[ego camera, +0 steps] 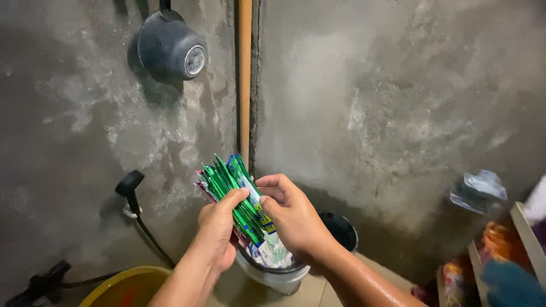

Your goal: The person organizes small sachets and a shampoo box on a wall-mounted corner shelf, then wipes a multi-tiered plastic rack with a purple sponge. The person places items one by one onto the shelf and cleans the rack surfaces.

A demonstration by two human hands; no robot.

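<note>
Just above the white container [273, 276], the left hand [217, 230] and right hand [293, 219] both clench a fanned bundle of green sachets [236, 196], fingers curled tight.

Both forearms were bare, with no sleeves, watch, bracelet or gloves in view. The left hand [216, 230] and right hand [293, 219] wore no rings. The right forearm looked wet and glistened. Fingernails were short and unpainted.
</note>
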